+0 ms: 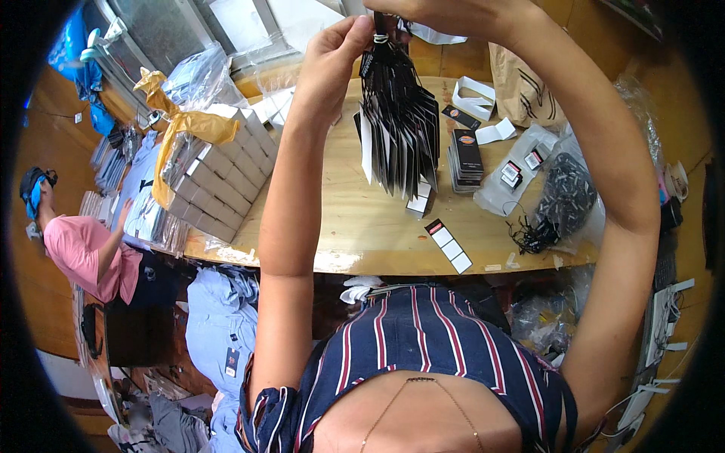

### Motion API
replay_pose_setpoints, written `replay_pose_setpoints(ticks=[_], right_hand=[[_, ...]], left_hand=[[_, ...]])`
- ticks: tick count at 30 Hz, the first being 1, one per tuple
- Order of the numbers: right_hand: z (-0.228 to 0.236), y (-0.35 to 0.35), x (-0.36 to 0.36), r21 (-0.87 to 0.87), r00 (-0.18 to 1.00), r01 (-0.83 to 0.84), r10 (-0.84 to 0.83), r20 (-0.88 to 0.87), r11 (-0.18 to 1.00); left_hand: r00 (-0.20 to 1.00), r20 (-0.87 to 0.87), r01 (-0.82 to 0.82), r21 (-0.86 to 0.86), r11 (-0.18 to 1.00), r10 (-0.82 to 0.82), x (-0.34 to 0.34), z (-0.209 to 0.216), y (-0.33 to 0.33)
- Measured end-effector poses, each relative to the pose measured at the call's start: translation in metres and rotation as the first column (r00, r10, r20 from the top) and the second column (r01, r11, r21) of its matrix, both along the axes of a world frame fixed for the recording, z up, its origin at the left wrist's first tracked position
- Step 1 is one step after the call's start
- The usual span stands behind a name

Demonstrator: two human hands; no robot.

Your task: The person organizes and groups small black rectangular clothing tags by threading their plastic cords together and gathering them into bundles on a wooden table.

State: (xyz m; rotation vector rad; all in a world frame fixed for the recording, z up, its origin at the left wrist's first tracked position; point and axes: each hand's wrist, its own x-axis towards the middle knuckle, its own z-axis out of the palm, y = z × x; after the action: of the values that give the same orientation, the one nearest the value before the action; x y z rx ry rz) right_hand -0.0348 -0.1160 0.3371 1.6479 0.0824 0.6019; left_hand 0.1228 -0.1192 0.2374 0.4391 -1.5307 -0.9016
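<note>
Striped shirt (423, 340) lowest in view, both raised hands pinch the bundle of black hang tags (400, 128) by its looped strings, left hand (332, 53) and right hand (445, 15) clamped at the top; a slackened pinch could spill tags onto the stacked tags (466, 158) on the wooden table (362, 226) below

Bare table (355, 219) lies open between the stacked small boxes (219, 177) on the left and the pile of black tags (466, 160) and plastic bags (563, 196) on the right, though the hanging tag bundle (400, 128) dangles above it.
</note>
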Motion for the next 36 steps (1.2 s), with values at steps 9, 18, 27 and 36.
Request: replay_pose_setpoints(ticks=[9,18,27,36], right_hand=[[-0.016,-0.004,-0.018,0.583,0.974,0.159,-0.225,0.042,0.796],[-0.021,-0.006,-0.032,0.812,0.965,-0.197,0.037,0.259,-0.550],[-0.028,-0.014,-0.031,0.981,0.961,-0.182,-0.200,0.192,0.068],[-0.021,-0.008,-0.047,0.816,0.978,-0.108,0.085,0.189,-0.567]], left_hand=[[0.982,0.132,0.114,0.158,0.981,-0.135,-0.009,0.012,0.007],[0.968,0.248,-0.060,0.100,0.993,0.033,-0.014,0.029,0.014],[0.870,0.450,-0.288,0.137,0.948,0.199,-0.003,0.030,0.027],[0.947,0.315,-0.171,0.305,0.937,0.070,-0.010,0.025,0.045]])
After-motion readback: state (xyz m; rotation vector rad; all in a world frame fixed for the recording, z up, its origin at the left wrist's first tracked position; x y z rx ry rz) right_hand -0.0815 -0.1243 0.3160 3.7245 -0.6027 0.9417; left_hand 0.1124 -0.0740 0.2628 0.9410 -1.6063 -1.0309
